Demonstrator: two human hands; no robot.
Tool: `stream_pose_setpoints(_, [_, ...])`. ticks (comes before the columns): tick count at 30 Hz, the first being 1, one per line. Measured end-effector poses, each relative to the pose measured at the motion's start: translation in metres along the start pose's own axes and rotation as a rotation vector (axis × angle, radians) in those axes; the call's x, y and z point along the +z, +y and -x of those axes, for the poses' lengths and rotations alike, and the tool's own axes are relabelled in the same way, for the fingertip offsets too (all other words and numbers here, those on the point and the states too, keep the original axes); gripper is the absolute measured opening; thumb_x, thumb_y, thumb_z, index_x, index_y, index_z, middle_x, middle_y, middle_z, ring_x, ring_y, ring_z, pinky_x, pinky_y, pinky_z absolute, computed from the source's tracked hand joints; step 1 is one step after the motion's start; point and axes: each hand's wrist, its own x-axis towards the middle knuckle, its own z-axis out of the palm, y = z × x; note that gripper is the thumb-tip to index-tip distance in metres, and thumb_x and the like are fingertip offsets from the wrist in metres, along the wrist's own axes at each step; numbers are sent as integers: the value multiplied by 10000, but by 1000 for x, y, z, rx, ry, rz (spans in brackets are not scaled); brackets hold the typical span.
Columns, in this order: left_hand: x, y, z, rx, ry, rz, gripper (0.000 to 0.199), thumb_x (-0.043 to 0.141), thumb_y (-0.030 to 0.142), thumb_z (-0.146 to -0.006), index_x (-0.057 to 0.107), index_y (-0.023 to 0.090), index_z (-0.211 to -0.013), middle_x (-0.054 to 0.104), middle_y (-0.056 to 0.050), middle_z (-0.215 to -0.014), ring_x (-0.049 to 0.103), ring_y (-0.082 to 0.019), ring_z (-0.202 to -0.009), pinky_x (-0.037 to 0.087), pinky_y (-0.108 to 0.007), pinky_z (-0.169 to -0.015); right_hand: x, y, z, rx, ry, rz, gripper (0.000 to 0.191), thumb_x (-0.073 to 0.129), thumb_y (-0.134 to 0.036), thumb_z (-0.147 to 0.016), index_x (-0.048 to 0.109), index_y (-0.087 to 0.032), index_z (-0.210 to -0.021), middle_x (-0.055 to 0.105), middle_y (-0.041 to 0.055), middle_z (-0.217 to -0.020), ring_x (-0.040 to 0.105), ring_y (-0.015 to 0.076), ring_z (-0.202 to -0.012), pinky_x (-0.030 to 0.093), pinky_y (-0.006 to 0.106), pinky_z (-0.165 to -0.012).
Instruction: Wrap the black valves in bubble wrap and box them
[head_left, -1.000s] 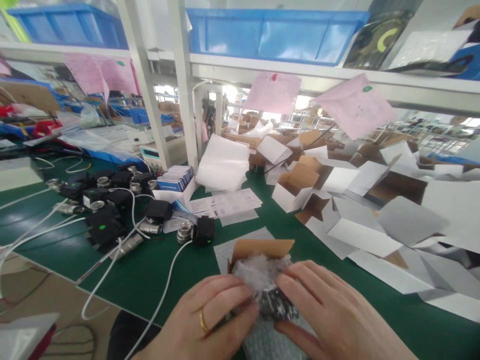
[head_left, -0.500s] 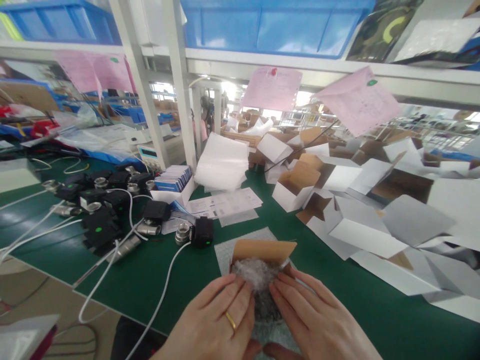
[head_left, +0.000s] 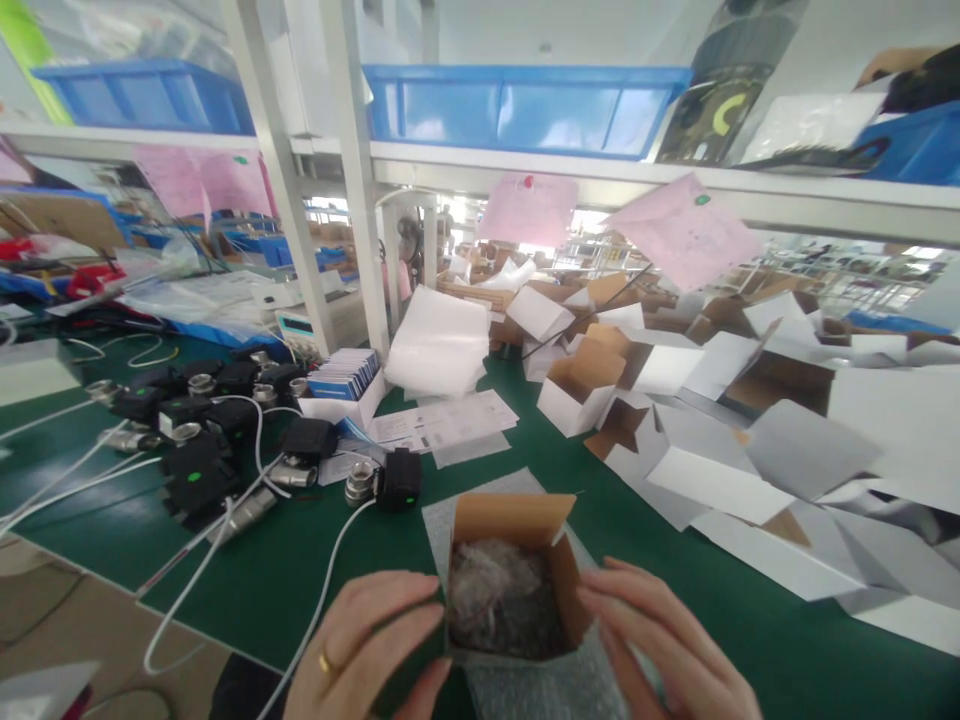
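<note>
A small open cardboard box [head_left: 512,518], brown inside with its back flap raised, stands in front of me. Crumpled clear plastic wrapping [head_left: 495,580] lies inside it, and what the wrapping covers is hard to make out. My left hand [head_left: 367,640], with a ring on one finger, is at the box's left side, fingers apart and the tips close to the wall. My right hand [head_left: 660,635] is on the other side, fingers spread, with fingertips at the right flap. A sheet of bubble wrap [head_left: 525,690] lies under the box.
Black valve actuators with metal fittings [head_left: 199,470] and white cables crowd the left. One actuator [head_left: 399,480] sits nearer the box. Behind are a white box of blue booklets [head_left: 341,385], printed sheets [head_left: 442,425] and white foam sheets [head_left: 439,340]. Open white cartons [head_left: 720,470] pile up on the right.
Both hands have moved apart from the plastic wrapping to the box's two sides. The wrapping now sits lower inside the box, and the box's inside shows. The view has tilted upward.
</note>
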Motion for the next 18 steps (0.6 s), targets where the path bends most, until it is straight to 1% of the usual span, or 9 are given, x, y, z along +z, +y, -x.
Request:
stream_pose_setpoints(2, [3, -5, 12, -154, 31, 59, 351, 669, 172, -924, 628, 215, -1270, 748, -107, -1206, 746, -255, -1082, 651, -353, -933, -1, 8, 2, 310, 50, -190, 274, 605, -238, -1017, 663, -275, -1282, 730, 90, -1230, 728, 222, -1127, 638, 314, -946])
stream_pose_setpoints(3, [8, -7, 16, -194, 17, 96, 385, 690, 210, -913, 621, 218, -1291, 741, -117, -1234, 747, -272, -1091, 657, -367, -925, 2, 12, 1, 438, 33, -351, 279, 613, -329, -1029, 653, -278, -1300, 727, 100, -1254, 724, 231, -1146, 634, 332, -957])
stream_pose_setpoints(4, [14, -8, 20, -211, -2, 132, 418, 707, 240, -905, 616, 223, -1312, 736, -123, -1258, 746, -285, -1103, 660, -377, -922, 7, 15, -1, 529, -31, -529, 335, 630, -422, -1023, 644, -275, -1324, 723, 112, -1285, 715, 244, -1175, 619, 365, -988])
stream_pose_setpoints(6, [26, -9, 23, -185, -17, 188, 450, 722, 279, -904, 616, 234, -1339, 736, -126, -1273, 745, -298, -1121, 661, -393, -927, 19, 19, -8, 647, -169, -822, 468, 676, -566, -971, 656, -267, -1332, 703, 126, -1344, 678, 276, -1245, 565, 437, -1061])
stream_pose_setpoints(8, [37, -11, 22, -125, 8, 205, 453, 717, 296, -921, 617, 236, -1359, 741, -130, -1265, 739, -308, -1142, 659, -422, -943, 31, 21, -14, 721, -252, -970, 580, 738, -633, -901, 663, -256, -1335, 686, 128, -1374, 643, 299, -1291, 513, 482, -1111])
stream_pose_setpoints(11, [45, -13, 15, -11, 14, 194, 383, 691, 277, -963, 636, 207, -1336, 759, -135, -1218, 719, -306, -1190, 648, -427, -971, 45, 21, -19, 788, -317, -1032, 681, 796, -652, -834, 646, -228, -1344, 722, 125, -1303, 695, 302, -1191, 552, 474, -1049])
stream_pose_setpoints(14, [50, -17, 7, 106, -2, 163, 265, 660, 286, -1004, 662, 173, -1244, 788, -122, -1129, 720, -276, -1186, 625, -408, -1007, 56, 20, -17, 847, -301, -1044, 613, 824, -614, -800, 690, -205, -1236, 779, 82, -1110, 737, 267, -987, 605, 381, -877])
stream_pose_setpoints(16, [52, -20, 4, 145, -14, 148, 228, 655, 319, -1012, 669, 176, -1189, 803, -103, -1069, 743, -261, -1129, 610, -424, -1025, 61, 19, -17, 874, -291, -1054, 525, 827, -510, -787, 703, -198, -1190, 781, 54, -1013, 731, 247, -896, 601, 342, -797])
stream_pose_setpoints(18, [54, -22, 3, 155, -38, 142, 209, 650, 343, -1015, 676, 184, -1147, 809, -85, -1021, 761, -248, -1066, 599, -429, -1035, 62, 16, -20, 865, -283, -1030, 447, 779, -397, -777, 699, -193, -1166, 769, 40, -957, 722, 238, -855, 598, 334, -763])
